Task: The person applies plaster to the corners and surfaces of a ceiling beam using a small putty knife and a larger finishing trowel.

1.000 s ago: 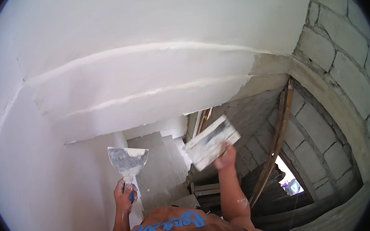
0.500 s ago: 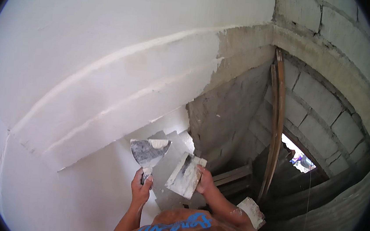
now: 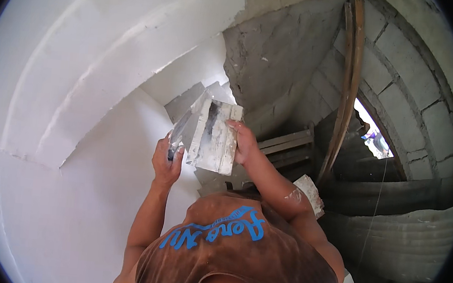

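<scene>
My left hand [image 3: 166, 163] grips a wide putty knife [image 3: 186, 124] by its handle, its blade tilted nearly edge-on at the left edge of a plaster-caked rectangular trowel [image 3: 213, 140]. My right hand [image 3: 243, 145] holds that trowel at its right side, fingers curled over it. The two tools are close together in front of my chest; whether they touch is hard to tell. A brown shirt with blue lettering [image 3: 232, 255] covers my torso.
A white plastered wall [image 3: 70, 208] and ledge [image 3: 93, 65] fill the left. Grey steps [image 3: 184, 97] lie below. Rightward are upright wooden boards [image 3: 347, 87], a block wall [image 3: 404, 76], a bright opening [image 3: 372, 133], wooden slats [image 3: 285, 144] and corrugated sheeting [image 3: 385, 231].
The putty knife and trowel have come together, with the knife blade turning from face-on to nearly edge-on. The view has swung downward, showing more of my body.
</scene>
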A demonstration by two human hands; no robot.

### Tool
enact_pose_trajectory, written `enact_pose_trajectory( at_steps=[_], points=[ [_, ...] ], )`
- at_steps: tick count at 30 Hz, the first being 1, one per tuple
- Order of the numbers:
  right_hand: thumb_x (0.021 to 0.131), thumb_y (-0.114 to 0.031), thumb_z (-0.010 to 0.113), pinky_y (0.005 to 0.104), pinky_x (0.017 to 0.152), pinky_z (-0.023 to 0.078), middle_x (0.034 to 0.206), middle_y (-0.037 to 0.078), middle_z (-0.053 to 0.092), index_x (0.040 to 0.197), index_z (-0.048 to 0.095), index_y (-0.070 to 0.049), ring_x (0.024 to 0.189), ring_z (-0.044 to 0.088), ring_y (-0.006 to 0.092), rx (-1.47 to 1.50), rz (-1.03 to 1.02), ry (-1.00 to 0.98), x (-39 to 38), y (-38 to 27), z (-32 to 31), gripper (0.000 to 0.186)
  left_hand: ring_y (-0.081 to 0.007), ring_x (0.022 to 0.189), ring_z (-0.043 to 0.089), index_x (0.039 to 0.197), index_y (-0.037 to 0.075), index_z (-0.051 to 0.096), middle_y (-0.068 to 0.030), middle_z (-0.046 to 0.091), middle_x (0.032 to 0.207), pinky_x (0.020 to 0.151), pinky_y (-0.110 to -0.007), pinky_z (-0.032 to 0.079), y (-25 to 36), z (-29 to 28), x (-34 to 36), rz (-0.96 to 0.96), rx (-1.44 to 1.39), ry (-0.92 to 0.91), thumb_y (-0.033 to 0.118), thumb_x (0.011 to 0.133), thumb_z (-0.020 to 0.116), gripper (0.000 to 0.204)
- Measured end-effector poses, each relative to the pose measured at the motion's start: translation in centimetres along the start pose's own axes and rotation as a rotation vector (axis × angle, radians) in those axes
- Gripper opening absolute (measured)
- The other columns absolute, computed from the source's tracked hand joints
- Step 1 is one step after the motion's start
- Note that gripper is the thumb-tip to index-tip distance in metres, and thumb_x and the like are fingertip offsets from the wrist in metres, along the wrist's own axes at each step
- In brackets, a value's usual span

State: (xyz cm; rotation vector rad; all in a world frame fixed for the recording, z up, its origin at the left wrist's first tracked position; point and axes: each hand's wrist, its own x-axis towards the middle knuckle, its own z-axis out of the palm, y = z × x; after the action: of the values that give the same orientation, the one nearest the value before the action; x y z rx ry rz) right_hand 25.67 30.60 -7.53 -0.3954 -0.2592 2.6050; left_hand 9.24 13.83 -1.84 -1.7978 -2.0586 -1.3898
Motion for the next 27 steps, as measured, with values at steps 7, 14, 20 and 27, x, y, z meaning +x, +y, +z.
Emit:
enact_pose_trajectory(
  at_steps=[7, 14, 20, 27],
  points=[
    [0.093, -0.024, 0.056, 0.0472, 0.092, 0.054, 0.110, 0.016, 0.068, 0.124, 0.058, -0.001, 0.099, 0.069, 0.0313, 0.029, 0.068, -0.018, -0.2, -1.5, -0.1, 0.038, -0.0315, 0.080, 0.060, 0.127, 0.001, 0.060, -0.0157, 0.065, 0.100, 0.069, -0.039, 0.051, -1.7, -0.7, -0.5, 0.335, 0.221, -0.147, 0.001, 0.082, 0.071, 0.047],
    [0.089, -0.014, 0.058, 0.0442, 0.090, 0.054, 0.109, 0.012, 0.065, 0.123, 0.057, -0.001, 0.097, 0.067, 0.0259, -0.111, -0.459, -0.011, 0.1, -11.1, 7.0, 0.036, -0.0314, 0.085, 0.064, 0.128, 0.004, 0.061, -0.0146, 0.065, 0.101, 0.072, -0.039, 0.052, -3.7, -1.7, -4.4, 0.007, 0.313, -0.072, 0.001, 0.085, 0.069, 0.044],
    [0.081, 0.002, 0.064, 0.0348, 0.089, 0.053, 0.109, 0.009, 0.071, 0.113, 0.070, -0.007, 0.098, 0.068, 0.0257, -1.470, -1.935, -0.134, 0.3, -20.9, 19.7, 0.034, -0.0313, 0.082, 0.064, 0.132, 0.005, 0.058, -0.0155, 0.063, 0.098, 0.071, -0.039, 0.052, -3.4, -1.8, -10.3, -0.347, 0.222, -0.098, 0.005, 0.089, 0.066, 0.044],
    [0.064, 0.000, 0.063, 0.0392, 0.089, 0.054, 0.106, 0.005, 0.072, 0.115, 0.072, -0.017, 0.098, 0.067, 0.0273, -2.167, -2.201, -0.258, 2.7, -26.2, 23.9, 0.055, -0.0317, 0.080, 0.063, 0.133, 0.004, 0.057, -0.0163, 0.062, 0.098, 0.070, -0.040, 0.051, -3.3, -2.2, -12.6, -0.420, 0.209, -0.151, 0.006, 0.089, 0.065, 0.045]
  ],
)
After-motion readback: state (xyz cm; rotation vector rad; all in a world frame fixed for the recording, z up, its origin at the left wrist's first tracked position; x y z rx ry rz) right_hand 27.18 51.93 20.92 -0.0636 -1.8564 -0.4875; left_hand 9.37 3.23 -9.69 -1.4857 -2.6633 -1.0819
